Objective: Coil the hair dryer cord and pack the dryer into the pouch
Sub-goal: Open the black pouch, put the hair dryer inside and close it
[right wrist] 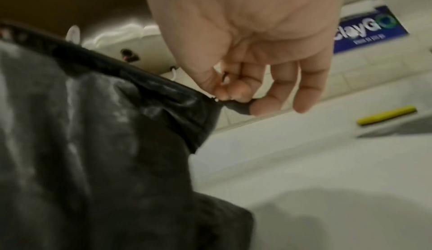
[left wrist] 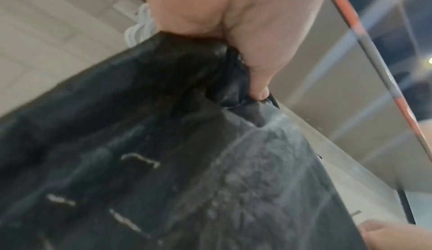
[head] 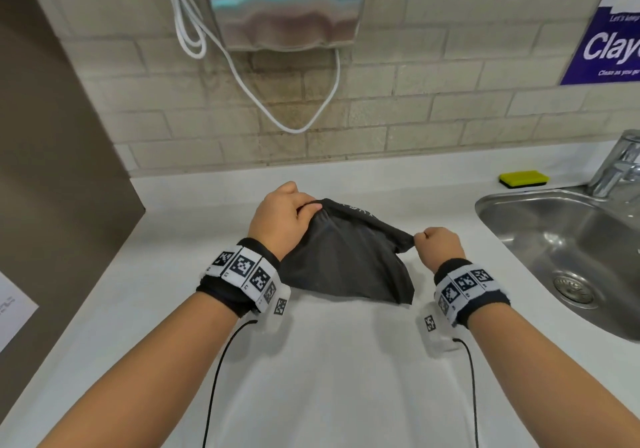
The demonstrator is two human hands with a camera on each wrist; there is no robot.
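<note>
The pouch (head: 346,260) hides its contents; the blue sign (head: 609,38) is cut off.

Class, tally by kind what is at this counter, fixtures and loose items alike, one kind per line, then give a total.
Hands gripping the pouch: 2, left hand and right hand
Dark pouch: 1
Yellow sponge: 1
Faucet: 1
Steel sink: 1
Wall-mounted steel dryer: 1
Blue sign: 1
Total: 8

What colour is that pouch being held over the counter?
Dark grey to black, with faint pale markings; the pouch shows best in the head view.
</note>
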